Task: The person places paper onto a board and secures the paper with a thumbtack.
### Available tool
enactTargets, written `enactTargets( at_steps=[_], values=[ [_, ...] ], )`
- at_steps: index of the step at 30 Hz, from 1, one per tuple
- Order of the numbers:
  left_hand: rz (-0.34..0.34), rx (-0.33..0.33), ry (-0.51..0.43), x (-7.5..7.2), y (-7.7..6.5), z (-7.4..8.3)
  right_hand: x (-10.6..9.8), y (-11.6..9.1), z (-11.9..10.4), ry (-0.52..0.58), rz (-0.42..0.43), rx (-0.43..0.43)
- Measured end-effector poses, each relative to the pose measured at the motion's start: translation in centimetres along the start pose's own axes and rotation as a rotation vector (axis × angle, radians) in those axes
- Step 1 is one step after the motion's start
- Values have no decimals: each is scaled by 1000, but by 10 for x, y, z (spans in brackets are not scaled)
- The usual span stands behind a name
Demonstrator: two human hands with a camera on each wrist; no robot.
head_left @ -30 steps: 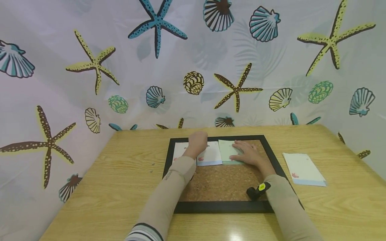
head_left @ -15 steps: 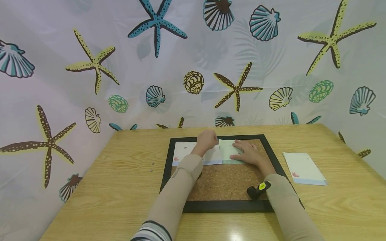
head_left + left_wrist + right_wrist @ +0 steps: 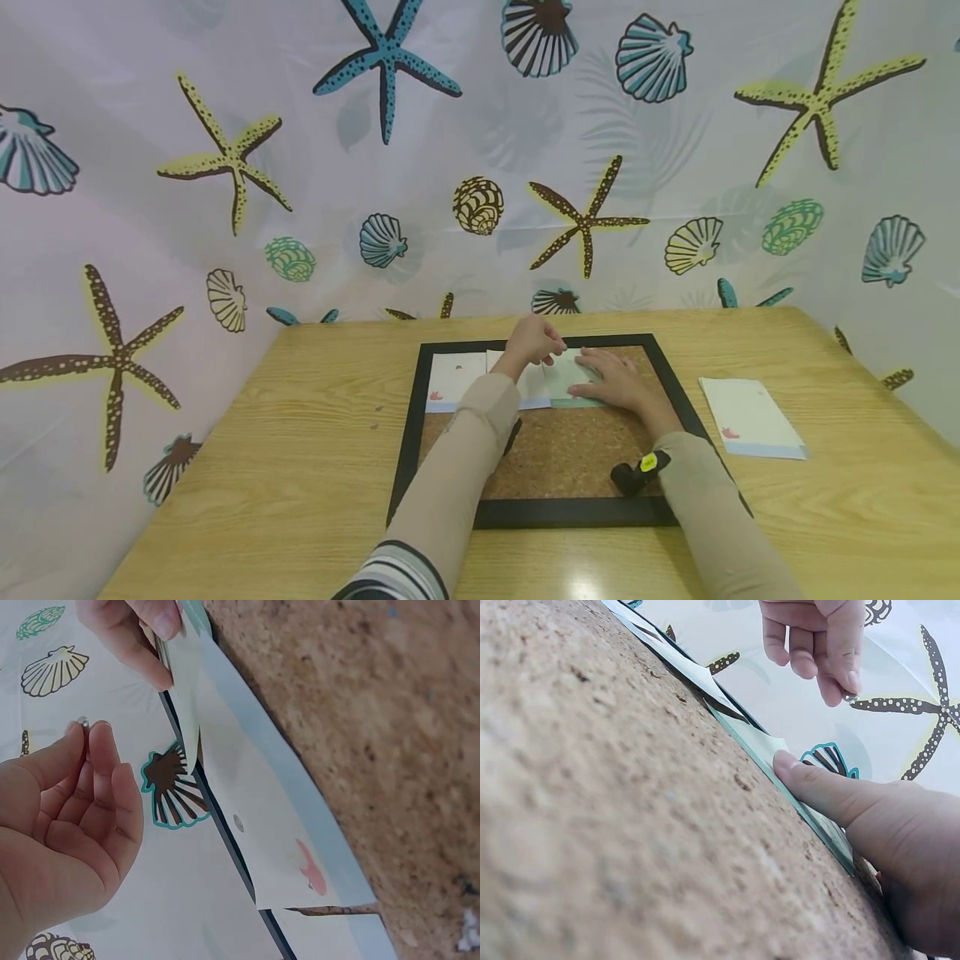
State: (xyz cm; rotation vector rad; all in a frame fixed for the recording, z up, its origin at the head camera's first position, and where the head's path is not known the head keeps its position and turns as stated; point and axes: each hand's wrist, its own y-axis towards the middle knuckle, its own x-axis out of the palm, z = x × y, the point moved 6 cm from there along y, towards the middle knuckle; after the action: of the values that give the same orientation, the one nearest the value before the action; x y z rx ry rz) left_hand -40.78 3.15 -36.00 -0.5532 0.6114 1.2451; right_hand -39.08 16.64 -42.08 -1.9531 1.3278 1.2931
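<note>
My left hand (image 3: 531, 340) is raised over the upper part of a black-framed cork board (image 3: 570, 458). Between its thumb and fingertip it pinches a small silver thumbtack (image 3: 83, 721), also visible in the right wrist view. My right hand (image 3: 615, 379) rests on a pale green sheet (image 3: 559, 385) at the upper right of the board; its thumb lies on the sheet in the right wrist view. Left of that are a middle white sheet (image 3: 534, 390) and a left white sheet (image 3: 454, 382). A silver tack head (image 3: 238, 823) shows on the middle sheet.
Another white sheet (image 3: 752, 417) with a blue edge lies on the wooden table (image 3: 300, 500), right of the board. Two tiny silver bits (image 3: 377, 417) lie to its left. A curtain (image 3: 420, 183) printed with shells and starfish hangs behind.
My left hand has moved right along the top of the board, from over the two white sheets to near the green sheet. My right hand stays in place on the green sheet.
</note>
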Motion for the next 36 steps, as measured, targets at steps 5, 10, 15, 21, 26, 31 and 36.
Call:
enactTargets(
  at_steps=[5,10,15,21,26,31,36],
  values=[
    [12,-20,6,4,2,-4,1,-2,2,-5,2,8],
    [-7,-60,-12,9,6,-8,2,-3,2,-6,0,11],
    [-27,-86,-38,13,22,-15,1,-2,0,-3,7,3],
    [-22,-84,-13,13,26,-13,2,-2,2,-17,8,9],
    [-3,-76,-3,9,14,-5,4,-2,2,-4,-4,7],
    [-8,-61,7,9,13,0,3,-2,2,-14,2,1],
    [-10,-82,25,13,16,3,1,-1,3,-3,15,7]
  ],
)
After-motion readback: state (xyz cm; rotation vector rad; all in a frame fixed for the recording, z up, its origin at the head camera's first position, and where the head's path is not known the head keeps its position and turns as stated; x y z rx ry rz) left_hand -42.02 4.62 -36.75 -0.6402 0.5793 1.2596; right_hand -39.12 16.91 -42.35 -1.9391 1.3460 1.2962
